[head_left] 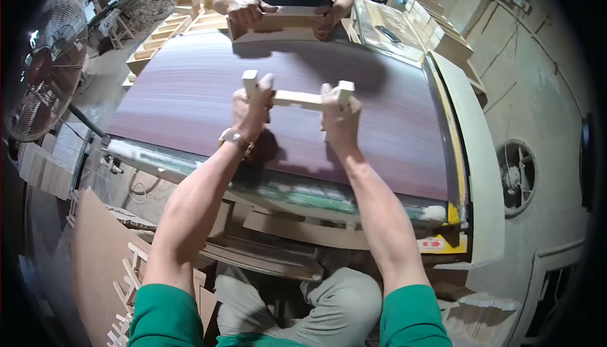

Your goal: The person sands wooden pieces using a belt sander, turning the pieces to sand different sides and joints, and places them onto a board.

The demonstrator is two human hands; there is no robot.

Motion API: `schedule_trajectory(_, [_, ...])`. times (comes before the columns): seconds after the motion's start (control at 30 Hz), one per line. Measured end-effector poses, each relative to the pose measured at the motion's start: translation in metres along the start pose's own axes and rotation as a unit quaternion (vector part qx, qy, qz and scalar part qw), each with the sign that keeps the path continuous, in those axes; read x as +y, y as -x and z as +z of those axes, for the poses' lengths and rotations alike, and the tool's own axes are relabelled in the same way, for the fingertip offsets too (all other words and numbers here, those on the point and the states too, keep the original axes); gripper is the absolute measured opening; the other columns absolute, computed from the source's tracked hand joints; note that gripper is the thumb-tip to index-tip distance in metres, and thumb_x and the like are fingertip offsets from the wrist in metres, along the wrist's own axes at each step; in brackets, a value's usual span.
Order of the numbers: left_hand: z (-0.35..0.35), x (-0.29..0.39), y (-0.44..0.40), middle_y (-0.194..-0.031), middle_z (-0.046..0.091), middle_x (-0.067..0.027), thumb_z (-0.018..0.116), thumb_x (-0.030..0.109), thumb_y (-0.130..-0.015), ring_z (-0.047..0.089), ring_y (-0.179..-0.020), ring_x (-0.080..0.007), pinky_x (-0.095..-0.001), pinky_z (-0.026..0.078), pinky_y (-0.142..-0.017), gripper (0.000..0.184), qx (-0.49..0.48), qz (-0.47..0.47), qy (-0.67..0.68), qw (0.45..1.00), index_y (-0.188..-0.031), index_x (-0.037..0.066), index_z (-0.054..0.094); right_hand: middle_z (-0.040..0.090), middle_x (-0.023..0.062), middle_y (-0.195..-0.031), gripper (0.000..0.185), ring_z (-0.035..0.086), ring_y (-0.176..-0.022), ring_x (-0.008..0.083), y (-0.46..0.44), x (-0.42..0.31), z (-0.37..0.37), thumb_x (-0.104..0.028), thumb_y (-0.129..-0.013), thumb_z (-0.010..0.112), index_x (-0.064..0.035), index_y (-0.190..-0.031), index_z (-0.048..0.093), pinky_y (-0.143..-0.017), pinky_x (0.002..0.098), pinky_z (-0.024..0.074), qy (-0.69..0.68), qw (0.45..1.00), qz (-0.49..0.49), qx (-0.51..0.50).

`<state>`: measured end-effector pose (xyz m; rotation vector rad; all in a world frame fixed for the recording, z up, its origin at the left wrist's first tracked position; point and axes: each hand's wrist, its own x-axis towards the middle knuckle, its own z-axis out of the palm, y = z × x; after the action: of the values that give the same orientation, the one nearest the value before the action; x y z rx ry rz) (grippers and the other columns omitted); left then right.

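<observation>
A pale wooden piece (297, 99), a crossbar with a short block at each end, is held above the purplish belt-like surface (392, 138). My left hand (252, 110) is closed round its left end, with a watch or bracelet on the wrist. Round the right end my right hand (341, 119) is wrapped, thumb up. Shadows of both hands fall on the surface beneath.
Across the surface a person's hands (246, 11) hold a wooden box frame (278, 31). A fan (47, 69) stands at left. Stacked wooden frames (158, 37), a phone (387, 33) and a yellow-edged machine rim (453, 157) surround the surface. Wooden pieces (129, 277) lie lower left.
</observation>
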<state>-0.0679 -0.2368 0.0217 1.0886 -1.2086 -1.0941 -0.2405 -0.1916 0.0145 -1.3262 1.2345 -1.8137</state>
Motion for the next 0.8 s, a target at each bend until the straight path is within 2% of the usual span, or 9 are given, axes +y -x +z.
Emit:
schedule_trajectory(0.07, [-0.037, 0.001, 0.000, -0.053, 0.050, 0.0017, 0.065, 0.052, -0.087, 0.046, -0.042, -0.0070, -0.0238, 0.037, -0.038, 0.049, 0.029, -0.006, 0.007, 1.000, -0.069, 0.007, 0.059, 0.050, -0.0023, -0.052, 0.035, 0.045, -0.048, 0.0061, 0.001, 0.019, 0.033, -0.025, -0.095, 0.063, -0.0088, -0.065, 0.055, -0.041, 0.0277, 0.0340, 0.035, 0.997, -0.060, -0.019])
schedule_trajectory(0.13, [-0.073, 0.006, 0.010, -0.052, 0.048, 0.0017, 0.065, 0.051, -0.087, 0.045, -0.041, -0.0075, -0.0239, 0.036, -0.037, 0.047, 0.071, -0.017, -0.004, 0.997, -0.069, 0.009, 0.055, 0.050, -0.0018, -0.056, 0.033, 0.048, -0.053, 0.0084, 0.018, 0.016, 0.066, -0.031, -0.095, 0.064, -0.0082, -0.072, 0.058, -0.045, 0.0308, 0.0396, 0.026, 0.997, 0.033, -0.070])
schedule_trajectory(0.27, [-0.141, 0.028, 0.045, -0.051, 0.042, 0.0028, 0.064, 0.049, -0.090, 0.043, -0.040, -0.0073, -0.0233, 0.036, -0.039, 0.046, 0.080, 0.016, -0.010, 0.997, -0.068, 0.011, 0.049, 0.064, 0.0080, -0.070, 0.041, 0.064, -0.064, 0.0141, 0.051, -0.035, 0.084, -0.043, -0.098, 0.057, -0.0032, -0.090, 0.064, -0.055, 0.0318, 0.0560, 0.021, 0.966, 0.037, -0.257])
schedule_trajectory(0.33, [-0.158, 0.049, 0.063, -0.052, 0.043, 0.0030, 0.063, 0.048, -0.091, 0.042, -0.040, -0.0070, -0.0231, 0.036, -0.040, 0.046, 0.061, 0.021, -0.006, 0.998, -0.069, 0.011, 0.048, 0.067, 0.0160, -0.101, 0.074, 0.064, -0.098, 0.0234, 0.067, -0.057, 0.066, -0.067, -0.096, 0.041, 0.0015, -0.116, 0.062, -0.092, 0.0416, 0.0520, -0.003, 0.924, 0.042, -0.380])
schedule_trajectory(0.43, [-0.146, 0.087, 0.101, -0.054, 0.045, 0.0027, 0.062, 0.048, -0.093, 0.045, -0.044, -0.0069, -0.0228, 0.037, -0.042, 0.047, -0.012, 0.016, -0.002, 1.000, -0.068, 0.009, 0.051, 0.058, 0.0186, -0.127, 0.109, 0.052, -0.122, 0.0268, 0.090, -0.124, 0.010, -0.085, -0.084, 0.019, 0.0075, -0.134, 0.051, -0.111, 0.0405, 0.0333, -0.172, 0.870, 0.161, -0.433])
schedule_trajectory(0.5, [-0.110, 0.114, 0.134, -0.055, 0.049, 0.0028, 0.059, 0.042, -0.095, 0.050, -0.048, -0.0089, -0.0230, 0.040, -0.045, 0.044, -0.086, 0.049, -0.055, 0.994, -0.069, 0.006, 0.056, 0.061, 0.0165, -0.123, 0.094, 0.056, -0.115, 0.0233, 0.103, -0.164, -0.032, -0.076, -0.091, 0.035, 0.0073, -0.133, 0.052, -0.103, 0.0360, 0.0405, -0.181, 0.851, 0.244, -0.429])
schedule_trajectory(0.57, [-0.079, 0.133, 0.164, -0.058, 0.056, -0.0014, 0.063, 0.029, -0.090, 0.055, -0.053, -0.0123, -0.0251, 0.044, -0.048, 0.030, -0.167, 0.059, -0.057, 0.983, -0.074, 0.004, 0.062, 0.067, 0.0080, -0.109, 0.065, 0.059, -0.103, 0.0160, 0.129, -0.196, -0.067, -0.056, -0.100, 0.043, 0.0006, -0.129, 0.059, -0.094, 0.0309, 0.0447, -0.014, 0.864, 0.185, -0.468])
schedule_trajectory(0.63, [-0.049, 0.140, 0.193, -0.065, 0.062, -0.0061, 0.072, 0.021, -0.078, 0.059, -0.057, -0.0153, -0.0285, 0.047, -0.053, 0.019, -0.309, 0.247, -0.149, 0.906, -0.078, 0.003, 0.063, 0.067, 0.0024, -0.095, 0.043, 0.058, -0.090, 0.0083, 0.167, -0.245, -0.092, -0.035, -0.093, 0.067, 0.0005, -0.118, 0.064, -0.081, 0.0262, 0.0468, 0.034, 0.843, 0.308, -0.439])
schedule_trajectory(0.8, [-0.002, 0.114, 0.250, -0.067, 0.062, -0.0076, 0.086, 0.040, -0.066, 0.063, -0.060, -0.0231, -0.0329, 0.048, -0.056, 0.042, -0.609, 0.266, -0.036, 0.747, -0.080, 0.007, 0.064, 0.063, -0.0021, -0.084, 0.029, 0.053, -0.079, 0.0030, 0.289, -0.301, -0.164, -0.021, -0.093, 0.068, -0.0008, -0.113, 0.067, -0.068, 0.0219, 0.0441, 0.056, 0.897, 0.294, -0.326])
